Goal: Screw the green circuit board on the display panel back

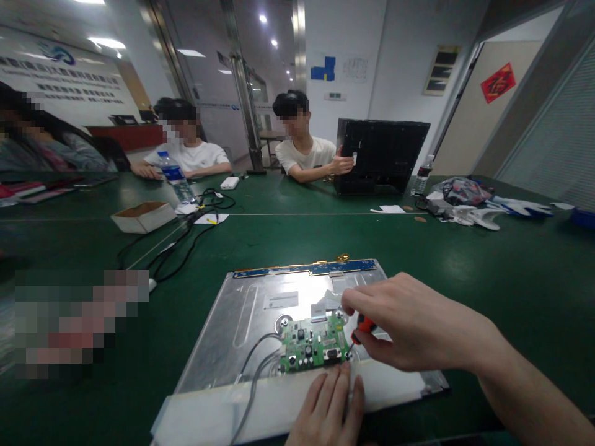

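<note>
A metal display panel lies on the green table, with a white strip along its near edge and a blue circuit strip along its far edge. Mounted on its middle is a green circuit board, from which grey cables run left and down. My right hand is closed around a red and black screwdriver, its tip at the board's lower right corner. Below the board, my left hand rests with fingers stretched out, their tips at the board's near edge.
Black cables, an open box and a water bottle are at the left. Across the table, a person holds a black monitor; another person sits farther left. White gloves lie at the right.
</note>
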The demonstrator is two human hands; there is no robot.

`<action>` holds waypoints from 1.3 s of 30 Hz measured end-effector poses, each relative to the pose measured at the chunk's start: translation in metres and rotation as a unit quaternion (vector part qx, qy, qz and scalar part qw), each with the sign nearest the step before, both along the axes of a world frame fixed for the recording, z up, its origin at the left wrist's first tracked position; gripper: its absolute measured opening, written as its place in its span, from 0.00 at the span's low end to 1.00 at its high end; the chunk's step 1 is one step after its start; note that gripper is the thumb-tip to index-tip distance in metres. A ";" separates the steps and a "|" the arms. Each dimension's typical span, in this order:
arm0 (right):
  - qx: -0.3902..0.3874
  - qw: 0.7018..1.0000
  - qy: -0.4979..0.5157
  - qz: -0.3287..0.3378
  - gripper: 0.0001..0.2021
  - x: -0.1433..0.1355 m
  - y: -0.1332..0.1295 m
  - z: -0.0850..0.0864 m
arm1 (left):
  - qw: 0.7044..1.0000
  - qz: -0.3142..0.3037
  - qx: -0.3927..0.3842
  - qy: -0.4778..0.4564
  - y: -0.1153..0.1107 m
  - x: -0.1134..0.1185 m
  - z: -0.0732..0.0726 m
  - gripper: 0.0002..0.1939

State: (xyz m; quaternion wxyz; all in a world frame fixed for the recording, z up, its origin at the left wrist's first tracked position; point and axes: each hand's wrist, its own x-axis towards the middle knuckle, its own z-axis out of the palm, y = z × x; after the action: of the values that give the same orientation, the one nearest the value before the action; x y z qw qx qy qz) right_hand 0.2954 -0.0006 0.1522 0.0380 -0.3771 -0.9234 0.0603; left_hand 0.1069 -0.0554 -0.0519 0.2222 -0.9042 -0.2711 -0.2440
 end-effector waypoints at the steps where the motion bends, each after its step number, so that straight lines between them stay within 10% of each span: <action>1: 0.000 1.000 0.001 0.002 0.06 0.000 0.000 0.000 | 1.000 0.000 -0.001 0.001 0.000 0.000 0.000 0.28; 39: 0.010 1.000 -0.003 0.004 0.07 -0.001 -0.001 -0.002 | 1.000 0.001 0.005 -0.012 0.001 0.001 0.007 0.27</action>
State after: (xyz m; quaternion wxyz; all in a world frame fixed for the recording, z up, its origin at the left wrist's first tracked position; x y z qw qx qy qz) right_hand 0.2940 -0.0012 0.1501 0.0390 -0.3735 -0.9255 0.0498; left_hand 0.1081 -0.0539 -0.0453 0.2232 -0.8998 -0.2734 -0.2564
